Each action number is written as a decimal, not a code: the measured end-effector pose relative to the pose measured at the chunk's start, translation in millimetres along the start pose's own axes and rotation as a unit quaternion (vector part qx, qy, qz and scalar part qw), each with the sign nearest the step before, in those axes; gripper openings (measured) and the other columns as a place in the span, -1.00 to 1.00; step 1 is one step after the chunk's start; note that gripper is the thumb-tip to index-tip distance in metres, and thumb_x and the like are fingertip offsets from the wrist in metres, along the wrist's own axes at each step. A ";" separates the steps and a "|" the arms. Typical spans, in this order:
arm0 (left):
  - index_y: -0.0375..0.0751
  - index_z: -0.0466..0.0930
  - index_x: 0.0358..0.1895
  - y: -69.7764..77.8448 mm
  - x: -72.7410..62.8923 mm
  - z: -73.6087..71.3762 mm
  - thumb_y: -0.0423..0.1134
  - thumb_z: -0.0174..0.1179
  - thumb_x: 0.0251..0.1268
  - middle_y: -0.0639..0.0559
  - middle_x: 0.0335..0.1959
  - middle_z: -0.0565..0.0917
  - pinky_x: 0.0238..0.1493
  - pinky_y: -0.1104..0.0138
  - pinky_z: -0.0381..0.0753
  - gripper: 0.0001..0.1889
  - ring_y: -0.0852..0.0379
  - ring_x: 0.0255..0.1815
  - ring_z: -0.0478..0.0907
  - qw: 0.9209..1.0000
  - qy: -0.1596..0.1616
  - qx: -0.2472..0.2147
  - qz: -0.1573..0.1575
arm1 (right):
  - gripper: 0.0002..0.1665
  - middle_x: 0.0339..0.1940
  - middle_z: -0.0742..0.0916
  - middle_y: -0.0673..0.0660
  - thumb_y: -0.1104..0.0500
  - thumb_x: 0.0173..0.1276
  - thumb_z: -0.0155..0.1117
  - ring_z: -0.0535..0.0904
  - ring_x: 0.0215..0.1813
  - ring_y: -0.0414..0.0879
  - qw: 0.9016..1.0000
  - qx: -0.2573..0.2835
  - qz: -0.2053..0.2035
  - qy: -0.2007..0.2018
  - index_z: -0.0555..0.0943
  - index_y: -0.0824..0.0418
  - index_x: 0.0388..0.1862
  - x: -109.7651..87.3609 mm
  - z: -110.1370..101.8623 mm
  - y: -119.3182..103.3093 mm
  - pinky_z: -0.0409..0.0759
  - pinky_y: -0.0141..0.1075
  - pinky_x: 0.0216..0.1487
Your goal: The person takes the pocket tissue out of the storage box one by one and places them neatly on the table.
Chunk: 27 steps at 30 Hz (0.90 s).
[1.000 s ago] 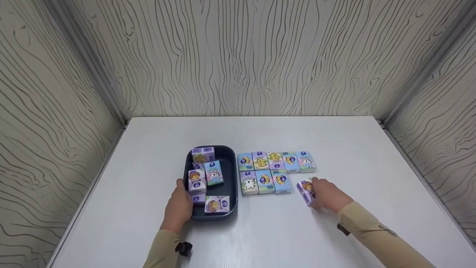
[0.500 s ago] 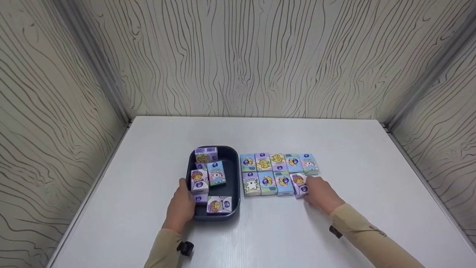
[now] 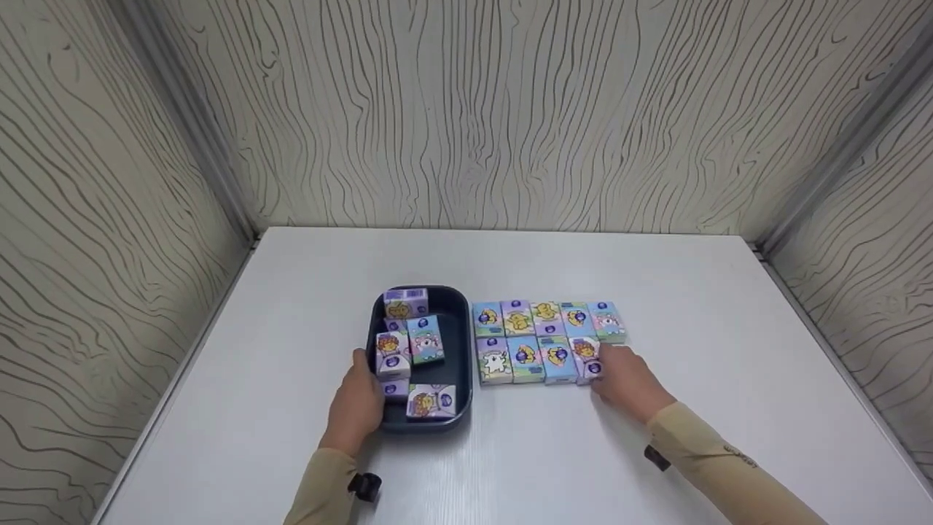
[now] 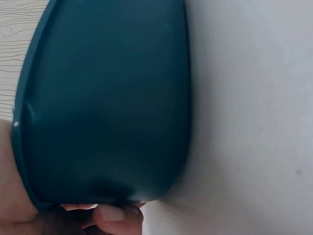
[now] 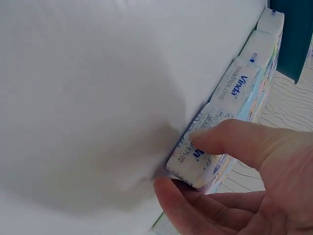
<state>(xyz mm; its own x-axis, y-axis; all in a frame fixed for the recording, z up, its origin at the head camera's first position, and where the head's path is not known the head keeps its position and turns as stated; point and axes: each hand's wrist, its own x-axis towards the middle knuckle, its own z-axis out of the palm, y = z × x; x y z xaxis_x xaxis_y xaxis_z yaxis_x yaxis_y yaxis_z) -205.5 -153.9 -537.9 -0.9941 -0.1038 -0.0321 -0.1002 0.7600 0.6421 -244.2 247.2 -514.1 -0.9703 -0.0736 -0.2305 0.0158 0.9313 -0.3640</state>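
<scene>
My left hand (image 3: 356, 405) grips the left wall of a dark blue-green plastic bin (image 3: 458, 350); curled fingers (image 4: 115, 218) show against its outside in the left wrist view. My right hand (image 3: 628, 383) pinches a purple-and-white tissue pack (image 3: 585, 357) at the right end of the front row. In the right wrist view its thumb (image 5: 215, 138) presses on the pack's end face, with the other fingers around its outer side. The pack lies flat against a blue tissue pack (image 3: 558, 359). Behind it, a light-blue tissue pack (image 3: 606, 321) ends the back row.
Several tissue packs lie in the bin, among them a purple-and-white one (image 3: 431, 401) and a blue-green one (image 3: 426, 339). Two adjoining rows of packs lie right of the bin on the white table (image 3: 510, 459). A wood-patterned wall (image 3: 466, 117) stands behind.
My right hand has moved left with the purple-and-white tissue pack, which has straightened and now closes up against the front row. My left hand stays on the bin.
</scene>
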 end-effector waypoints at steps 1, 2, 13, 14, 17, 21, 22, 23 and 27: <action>-0.49 -0.04 0.39 0.1 0.0 0.1 -0.35 -0.22 0.46 -0.46 0.13 0.45 0.06 -0.06 0.47 -0.49 -0.31 0.12 0.47 1.000 -0.002 0.000 -0.003 | -0.49 -0.17 0.60 0.23 0.33 0.19 0.33 0.55 -0.18 0.03 1.000 0.001 0.002 -0.004 0.42 0.48 0.08 -0.5 -0.7 -0.7 0.56 -0.08 -0.13; -0.49 -0.04 0.39 0.1 0.0 0.1 -0.35 -0.23 0.47 -0.46 0.14 0.44 0.07 -0.06 0.47 -0.49 -0.31 0.13 0.46 1.000 -0.003 0.000 -0.005 | -0.48 -0.15 0.60 0.24 0.32 0.19 0.33 0.55 -0.15 0.05 1.000 0.000 0.005 -0.008 0.42 0.48 0.10 -1.3 -1.8 -1.7 0.56 -0.06 -0.10; -0.46 -0.11 0.44 0.6 1.7 1.0 -0.29 -0.27 0.51 -0.45 0.25 0.36 0.20 -0.06 0.37 -0.45 -0.30 0.24 0.37 0.999 -0.017 -0.011 -0.029 | -0.05 0.33 0.33 0.50 0.15 0.15 0.45 0.28 0.31 0.40 0.998 -0.034 -0.055 0.023 0.20 0.45 0.40 0.0 -23.3 -45.4 0.30 0.20 0.23; -0.46 -0.11 0.44 0.6 1.9 1.1 -0.30 -0.27 0.51 -0.45 0.25 0.35 0.20 -0.06 0.36 -0.45 -0.30 0.25 0.36 0.999 -0.016 -0.011 -0.029 | -0.07 0.34 0.33 0.47 0.13 0.17 0.44 0.27 0.32 0.37 0.997 -0.028 -0.069 0.030 0.21 0.42 0.41 1.0 -22.8 -52.9 0.31 0.17 0.24; -0.45 -0.13 0.45 0.1 1.3 0.6 -0.28 -0.27 0.51 -0.44 0.29 0.32 0.23 -0.05 0.33 -0.45 -0.29 0.28 0.33 0.999 -0.018 -0.017 -0.033 | -0.14 0.31 0.41 0.32 0.10 0.20 0.42 0.34 0.31 0.22 0.990 -0.010 -0.134 0.044 0.28 0.32 0.40 3.7 -16.9 -79.3 0.36 0.05 0.26; -0.46 -0.04 0.40 0.8 0.2 -0.7 -0.32 -0.25 0.49 -0.44 0.17 0.43 0.11 -0.05 0.45 -0.49 -0.28 0.16 0.45 1.000 -0.003 -0.015 -0.016 | -0.29 0.22 0.50 0.14 0.09 0.20 0.41 0.42 0.24 0.01 0.972 0.003 -0.232 0.034 0.42 0.21 0.32 0.9 -5.6 -120.0 0.42 -0.13 0.23; -0.45 -0.01 0.39 1.2 0.0 -0.9 -0.32 -0.25 0.49 -0.43 0.14 0.46 0.07 -0.05 0.48 -0.51 -0.28 0.13 0.48 1.000 0.001 -0.016 -0.012 | -0.32 0.21 0.51 0.13 0.09 0.20 0.40 0.42 0.23 -0.01 0.967 0.002 -0.252 0.027 0.44 0.20 0.30 -0.9 -2.5 -130.0 0.44 -0.15 0.21; -0.46 0.01 0.37 1.2 0.0 -0.8 -0.33 -0.24 0.48 -0.42 0.11 0.48 0.03 -0.05 0.50 -0.52 -0.28 0.09 0.50 1.000 0.003 -0.014 -0.008 | -0.34 0.19 0.53 0.12 0.08 0.20 0.40 0.44 0.19 -0.04 0.963 0.000 -0.270 0.019 0.46 0.20 0.28 -2.7 0.7 -139.7 0.46 -0.18 0.19; -0.45 0.00 0.39 1.8 0.6 0.2 -0.32 -0.24 0.48 -0.41 0.14 0.46 0.07 -0.04 0.49 -0.51 -0.26 0.12 0.49 1.000 0.000 -0.018 -0.014 | -0.36 0.18 0.53 0.12 0.07 0.20 0.40 0.44 0.19 -0.05 0.952 -0.012 -0.306 -0.016 0.49 0.21 0.25 -8.9 14.9 -171.7 0.45 -0.19 0.19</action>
<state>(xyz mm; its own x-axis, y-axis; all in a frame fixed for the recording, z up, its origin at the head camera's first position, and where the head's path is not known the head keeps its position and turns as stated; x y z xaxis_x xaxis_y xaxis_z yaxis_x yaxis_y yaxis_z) -206.3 -152.4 -537.0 -0.9909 -0.1246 -0.0502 -0.1260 0.7330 0.6685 -234.7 82.6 -463.0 -0.7877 -0.6159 -0.0103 -0.5561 0.7182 -0.4184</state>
